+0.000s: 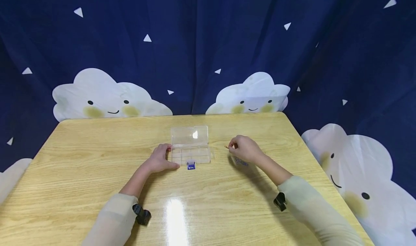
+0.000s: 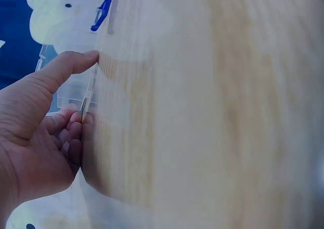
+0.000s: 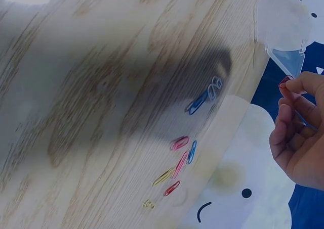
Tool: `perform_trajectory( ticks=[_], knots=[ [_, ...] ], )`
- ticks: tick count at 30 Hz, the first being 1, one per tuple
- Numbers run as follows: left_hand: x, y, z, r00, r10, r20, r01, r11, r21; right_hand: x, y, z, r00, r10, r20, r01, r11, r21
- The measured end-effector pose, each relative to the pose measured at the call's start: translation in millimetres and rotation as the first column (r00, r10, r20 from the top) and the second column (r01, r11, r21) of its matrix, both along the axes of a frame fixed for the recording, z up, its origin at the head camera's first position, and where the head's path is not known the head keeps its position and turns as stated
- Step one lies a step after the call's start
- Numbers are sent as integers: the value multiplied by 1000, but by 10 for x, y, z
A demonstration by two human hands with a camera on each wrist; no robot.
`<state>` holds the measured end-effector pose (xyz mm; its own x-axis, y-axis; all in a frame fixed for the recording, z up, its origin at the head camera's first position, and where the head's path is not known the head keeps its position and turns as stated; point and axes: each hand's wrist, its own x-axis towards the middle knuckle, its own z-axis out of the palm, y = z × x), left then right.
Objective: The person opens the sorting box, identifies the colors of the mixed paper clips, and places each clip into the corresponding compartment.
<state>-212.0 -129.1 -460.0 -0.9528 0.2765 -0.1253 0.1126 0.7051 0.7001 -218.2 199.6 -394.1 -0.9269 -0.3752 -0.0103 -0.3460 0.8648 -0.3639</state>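
Note:
A clear plastic compartment box (image 1: 196,155) lies on the table with its lid (image 1: 183,135) raised at the back and a blue latch (image 1: 191,165) at the front. My left hand (image 1: 159,159) holds the box by its left end, thumb at the front corner and fingers at the back one. To the right of the box, my right hand (image 1: 245,148) pinches a red paper clip (image 3: 285,81) between thumb and index finger. Under that hand lie several loose paper clips, among them a blue one (image 3: 196,104), a pink one (image 3: 179,143) and a yellow one (image 3: 163,176).
The wooden table (image 1: 97,166) carries the box and clips. A dark blue curtain (image 1: 195,51) with white clouds hangs behind its far edge and along the right side. Each sleeve bears a small black camera, one on the left (image 1: 141,215) and one on the right (image 1: 280,201).

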Motion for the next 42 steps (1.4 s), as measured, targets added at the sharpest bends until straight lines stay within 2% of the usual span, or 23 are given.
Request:
perform_trajectory(
  ticks=[7,19,27,32,37,42],
  knots=[
    [2,10,0,1000,-4,4,4,1000,2,-7,-119,4,1000,9,-13,-9,1000,18],
    [21,18,31,1000,-4,-6,4,1000,8,5,-322,3,996,74,-56,-71,996,53],
    [33,13,39,1000,-20,-11,20,1000,16,15,-486,-9,993,99,-58,-96,994,41],
    [64,23,69,998,-33,-52,34,999,20,31,-574,-37,990,118,-73,-116,993,30],
    [36,14,46,1000,-21,-18,21,999,26,30,-660,-55,982,151,-116,-149,988,28],
    [25,7,30,1000,-22,-18,22,1000,16,2,-757,-61,984,151,-97,-151,989,13]
  ],
)
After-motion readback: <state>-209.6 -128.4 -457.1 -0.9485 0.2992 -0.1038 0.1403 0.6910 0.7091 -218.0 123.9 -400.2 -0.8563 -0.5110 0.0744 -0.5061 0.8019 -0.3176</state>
